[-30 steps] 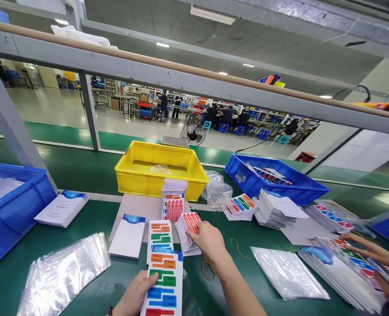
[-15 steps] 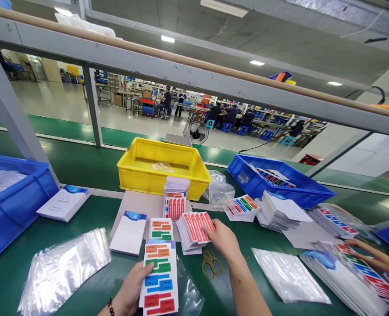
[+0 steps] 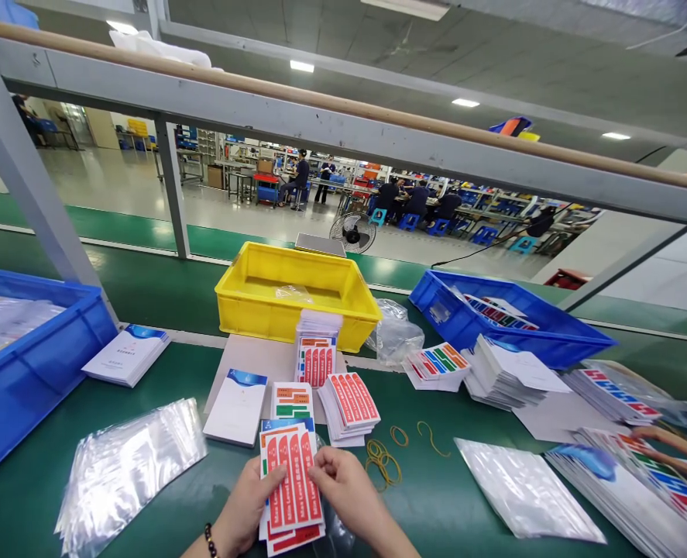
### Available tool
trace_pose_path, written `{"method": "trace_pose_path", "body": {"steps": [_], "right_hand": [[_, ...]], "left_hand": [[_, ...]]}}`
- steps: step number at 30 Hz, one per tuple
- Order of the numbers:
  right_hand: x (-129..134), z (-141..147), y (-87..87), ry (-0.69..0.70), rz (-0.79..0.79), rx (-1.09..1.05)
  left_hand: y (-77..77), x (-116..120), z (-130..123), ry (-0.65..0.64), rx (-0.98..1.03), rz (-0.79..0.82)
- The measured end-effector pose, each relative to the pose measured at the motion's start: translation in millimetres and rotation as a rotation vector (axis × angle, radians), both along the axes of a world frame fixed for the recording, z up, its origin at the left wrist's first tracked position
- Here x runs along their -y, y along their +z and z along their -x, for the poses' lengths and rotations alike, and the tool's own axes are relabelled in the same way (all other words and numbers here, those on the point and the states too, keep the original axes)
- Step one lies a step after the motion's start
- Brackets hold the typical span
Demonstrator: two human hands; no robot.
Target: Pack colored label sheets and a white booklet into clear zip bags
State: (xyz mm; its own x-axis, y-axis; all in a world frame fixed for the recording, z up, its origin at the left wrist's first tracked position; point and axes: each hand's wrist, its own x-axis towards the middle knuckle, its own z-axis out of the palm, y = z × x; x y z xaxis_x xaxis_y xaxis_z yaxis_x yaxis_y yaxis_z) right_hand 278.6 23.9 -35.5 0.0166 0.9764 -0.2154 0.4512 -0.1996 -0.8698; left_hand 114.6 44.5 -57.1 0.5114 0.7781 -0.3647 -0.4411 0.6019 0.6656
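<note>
My left hand (image 3: pixel 252 496), with a beaded bracelet at the wrist, grips a small stack of label sheets (image 3: pixel 290 477), thumb on top. A red sheet with white lettering lies uppermost, over a sheet with coloured labels. My right hand (image 3: pixel 343 484) pinches the right edge of the red sheet. Just beyond stand a pile of red label sheets (image 3: pixel 352 399), a pile of orange and green label sheets (image 3: pixel 293 399) and a stack of white booklets with blue tops (image 3: pixel 235 411). A clear plastic bag (image 3: pixel 334 535) lies partly hidden under my hands.
Clear plastic sleeves (image 3: pixel 134 465) lie left, rubber bands (image 3: pixel 385 463) right of my hands. A yellow bin (image 3: pixel 297 322) stands behind, blue bins (image 3: pixel 35 349) at both sides. More sleeves (image 3: pixel 526 488) and booklets lie right, near another person's hand (image 3: pixel 677 457).
My right hand has come from the red pile to my left hand with a red label sheet, which now covers the coloured sheet. The view has shifted slightly.
</note>
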Motion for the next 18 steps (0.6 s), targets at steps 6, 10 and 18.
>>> {"method": "trace_pose_path", "body": {"steps": [6, 10, 18], "right_hand": [[-5.1, -5.7, 2.0, -0.083, -0.038, 0.16], [-6.8, -6.8, -2.2, -0.012, -0.036, 0.015], [-4.7, -6.8, 0.3, -0.146, -0.106, -0.178]], "left_hand": [[-12.0, 1.0, -0.6, -0.049, -0.035, -0.076], [-9.4, 3.1, 0.1, -0.083, -0.095, -0.127], [3.5, 3.6, 1.2, -0.108, -0.15, -0.192]]}}
